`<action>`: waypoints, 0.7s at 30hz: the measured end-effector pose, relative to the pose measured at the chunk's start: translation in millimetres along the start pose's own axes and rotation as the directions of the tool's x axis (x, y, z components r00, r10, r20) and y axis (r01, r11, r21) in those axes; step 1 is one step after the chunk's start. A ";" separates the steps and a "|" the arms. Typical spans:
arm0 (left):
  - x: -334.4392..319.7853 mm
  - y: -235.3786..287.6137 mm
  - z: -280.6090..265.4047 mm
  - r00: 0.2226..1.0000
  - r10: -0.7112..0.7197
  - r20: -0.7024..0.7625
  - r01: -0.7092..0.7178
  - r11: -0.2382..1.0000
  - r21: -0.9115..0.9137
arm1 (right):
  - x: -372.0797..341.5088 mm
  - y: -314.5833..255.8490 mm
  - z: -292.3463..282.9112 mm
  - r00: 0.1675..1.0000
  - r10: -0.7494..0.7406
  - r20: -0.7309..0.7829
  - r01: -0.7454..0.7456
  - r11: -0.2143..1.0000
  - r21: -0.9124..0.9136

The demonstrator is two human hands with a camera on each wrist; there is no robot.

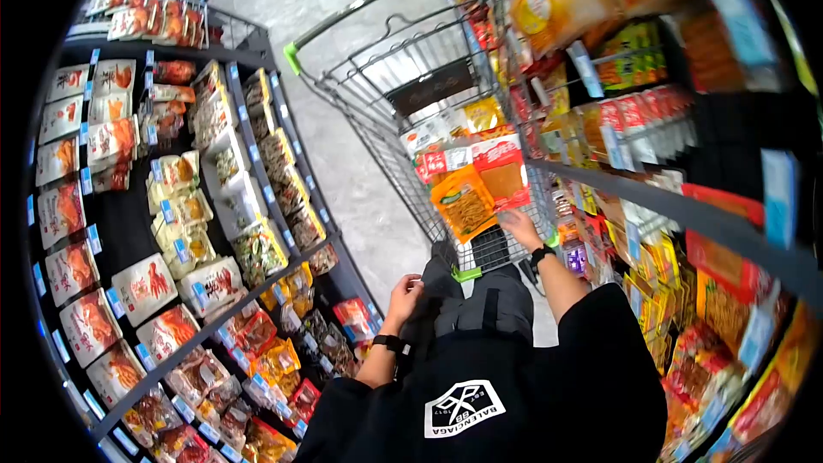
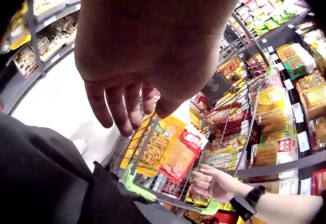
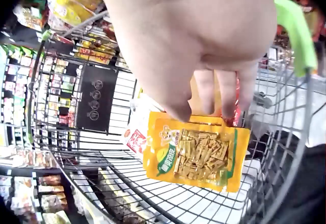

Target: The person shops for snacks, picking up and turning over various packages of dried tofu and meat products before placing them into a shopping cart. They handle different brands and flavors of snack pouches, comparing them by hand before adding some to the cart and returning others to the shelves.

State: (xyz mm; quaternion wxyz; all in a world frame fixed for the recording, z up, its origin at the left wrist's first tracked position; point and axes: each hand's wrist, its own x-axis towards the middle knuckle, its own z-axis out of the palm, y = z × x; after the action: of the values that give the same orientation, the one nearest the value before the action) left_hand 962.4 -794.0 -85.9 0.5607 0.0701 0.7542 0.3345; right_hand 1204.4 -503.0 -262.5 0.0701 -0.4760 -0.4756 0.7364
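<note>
The right hand [image 1: 519,228] is over the near end of a wire shopping cart [image 1: 360,103], beside an orange-yellow snack packet [image 1: 464,202]. In the right wrist view its fingers [image 3: 205,91] hang down relaxed just behind that packet [image 3: 196,152]; whether they touch the packs cannot be told. Red-and-white packs [image 1: 500,167] lie next to it in the cart. The left hand [image 1: 406,296] is held in front of the body, left of the cart, empty. Its fingers [image 2: 116,104] hang loosely in the left wrist view.
Shelves of packaged food [image 1: 86,266] stand on the left, with trays of small packs [image 1: 257,249]. More racks with hanging bags [image 1: 634,120] line the right, close to the cart. Grey floor [image 1: 343,180] runs between the left shelves and the cart.
</note>
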 end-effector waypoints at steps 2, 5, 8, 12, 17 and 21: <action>7.6 12.5 -10.6 0.998 0.040 0.039 -0.042 0.998 0.036 | -46.1 -16.7 -5.1 0.985 0.009 -0.173 -0.025 0.995 -0.093; 21.2 27.8 -23.9 0.983 0.157 0.097 -0.167 0.981 0.098 | -98.3 32.7 -18.3 0.911 -0.082 -0.403 0.028 0.990 -0.138; 48.0 28.5 -39.4 0.949 0.244 0.197 -0.277 0.948 0.157 | -192.1 10.8 2.3 0.810 0.032 -0.585 0.005 0.998 0.062; 64.4 37.0 -52.8 0.906 0.274 0.323 -0.358 0.903 0.240 | -299.2 41.0 48.4 0.646 0.262 -0.717 0.074 0.913 0.401; 69.9 31.1 -73.6 0.858 0.235 0.457 -0.411 0.848 0.334 | -400.8 142.6 141.9 0.473 0.474 -0.743 0.084 0.815 0.574; 62.3 16.1 -81.0 0.840 0.191 0.508 -0.416 0.827 0.378 | -458.4 215.1 210.9 0.454 0.624 -0.636 -0.073 0.737 0.672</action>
State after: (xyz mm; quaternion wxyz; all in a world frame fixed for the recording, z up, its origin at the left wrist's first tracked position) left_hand 863.3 -786.2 -114.4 0.6221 0.4027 0.6405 0.2015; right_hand 1363.8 -1007.2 -116.8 0.2603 -0.8147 -0.0311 0.5173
